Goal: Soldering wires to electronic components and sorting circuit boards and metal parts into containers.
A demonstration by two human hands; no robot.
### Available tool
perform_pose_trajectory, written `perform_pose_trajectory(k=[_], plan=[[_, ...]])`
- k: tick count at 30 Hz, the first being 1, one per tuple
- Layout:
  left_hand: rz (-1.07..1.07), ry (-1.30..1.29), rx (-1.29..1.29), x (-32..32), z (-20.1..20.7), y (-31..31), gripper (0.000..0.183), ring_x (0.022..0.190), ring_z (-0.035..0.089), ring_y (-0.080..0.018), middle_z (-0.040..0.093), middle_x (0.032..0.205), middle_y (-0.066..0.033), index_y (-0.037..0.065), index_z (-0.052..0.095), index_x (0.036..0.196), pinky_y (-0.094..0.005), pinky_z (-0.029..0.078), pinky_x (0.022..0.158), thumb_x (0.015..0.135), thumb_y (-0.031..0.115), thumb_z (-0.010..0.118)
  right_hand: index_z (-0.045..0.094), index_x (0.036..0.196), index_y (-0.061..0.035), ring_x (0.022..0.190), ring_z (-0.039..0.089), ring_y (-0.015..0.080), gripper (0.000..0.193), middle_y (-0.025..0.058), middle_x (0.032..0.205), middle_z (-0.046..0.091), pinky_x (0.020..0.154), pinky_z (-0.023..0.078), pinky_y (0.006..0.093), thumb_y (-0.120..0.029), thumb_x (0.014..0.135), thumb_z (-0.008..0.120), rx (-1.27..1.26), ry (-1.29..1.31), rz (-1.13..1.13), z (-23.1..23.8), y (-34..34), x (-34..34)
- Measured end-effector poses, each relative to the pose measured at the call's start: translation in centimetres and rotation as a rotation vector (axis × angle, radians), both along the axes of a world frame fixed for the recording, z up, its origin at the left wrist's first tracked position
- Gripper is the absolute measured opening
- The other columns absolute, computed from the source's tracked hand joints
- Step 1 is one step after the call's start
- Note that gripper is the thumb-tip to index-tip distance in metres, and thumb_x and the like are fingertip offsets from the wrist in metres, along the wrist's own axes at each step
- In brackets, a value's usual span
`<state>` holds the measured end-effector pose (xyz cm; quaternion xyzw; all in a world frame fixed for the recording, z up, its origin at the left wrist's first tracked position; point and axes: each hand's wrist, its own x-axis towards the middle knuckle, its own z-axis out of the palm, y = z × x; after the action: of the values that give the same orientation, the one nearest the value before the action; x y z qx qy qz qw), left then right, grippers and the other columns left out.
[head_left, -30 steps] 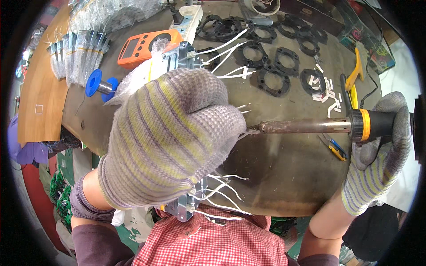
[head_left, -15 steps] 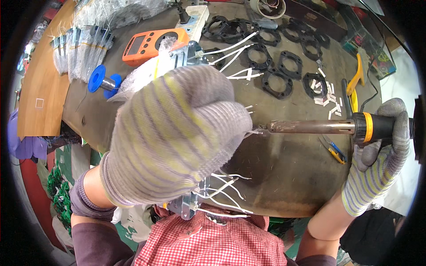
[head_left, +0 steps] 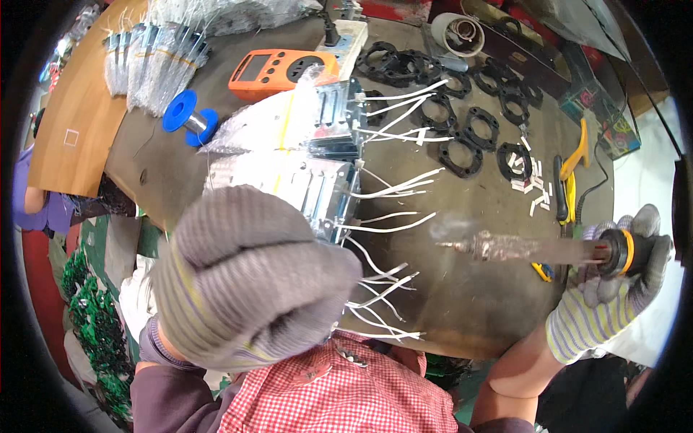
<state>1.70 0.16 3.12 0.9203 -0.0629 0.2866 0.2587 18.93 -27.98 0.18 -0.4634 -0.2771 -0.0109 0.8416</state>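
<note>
My right hand (head_left: 613, 296), in a striped grey-yellow glove, grips the black handle of a soldering iron (head_left: 523, 249). Its tip points left, with a wisp of smoke above it and a gap between it and the nearest white wires (head_left: 397, 222). My left hand (head_left: 253, 278), gloved alike, is closed over the near end of the metal heater-like plates (head_left: 328, 184); whatever its fingers hold is hidden. White leads stick out rightward from these plates, and clear bubble wrap (head_left: 253, 130) covers their left side. A blue spool of solder wire (head_left: 189, 119) lies beyond my left hand.
An orange multimeter (head_left: 278, 72) and a power strip (head_left: 352, 47) lie at the back. Several black ring-shaped brackets (head_left: 480, 128) and small white tubes (head_left: 530, 177) are spread across the far right. Yellow-handled pliers (head_left: 570, 173) rest beside them. Wrapped bundles (head_left: 159, 68) stand far left.
The soldering iron has backed away to the right and lower, away from the wires. My left hand has moved left and down, uncovering the metal plates and their leads.
</note>
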Motion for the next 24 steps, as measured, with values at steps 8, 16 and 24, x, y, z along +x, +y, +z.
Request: perform_pose_trajectory(k=[8,16,24], plan=[[-0.04,0.037,-0.012,-0.3,-0.5,-0.5,0.024,0.064,0.056,-0.019,0.056,0.079,-0.004,0.009,0.071,0.083,-0.0318,0.043,0.057,0.062,0.003,0.079,0.051,0.099,0.0048,0.047,0.057,0.0156,0.034,0.0107,0.084,0.063,0.044,0.048,0.0259,-0.029,0.096,0.057,0.035,0.204,0.137,0.5,0.8,-0.6],[-0.029,0.074,0.029,-0.5,-0.5,-0.4,0.024,0.066,0.057,-0.0194,0.056,0.077,-0.0039,0.009,0.071,0.084,-0.0319,0.044,0.059,0.062,0.002,0.078,0.048,0.09,0.0021,0.046,0.055,0.0158,0.032,0.0069,0.073,0.051,0.046,0.048,0.0266,-0.028,0.096,0.058,-0.068,0.182,-0.136,0.9,2.9,-1.7],[-0.014,0.104,0.039,-0.1,-0.6,-0.7,0.024,0.067,0.058,-0.0191,0.058,0.078,-0.0043,0.009,0.072,0.085,-0.0313,0.045,0.06,0.062,0.001,0.077,0.048,0.091,0.0037,0.046,0.056,0.0165,0.031,0.0096,0.076,0.052,0.046,0.049,0.0259,-0.026,0.096,0.056,-0.097,0.137,-0.018,0.8,2.7,-1.4]])
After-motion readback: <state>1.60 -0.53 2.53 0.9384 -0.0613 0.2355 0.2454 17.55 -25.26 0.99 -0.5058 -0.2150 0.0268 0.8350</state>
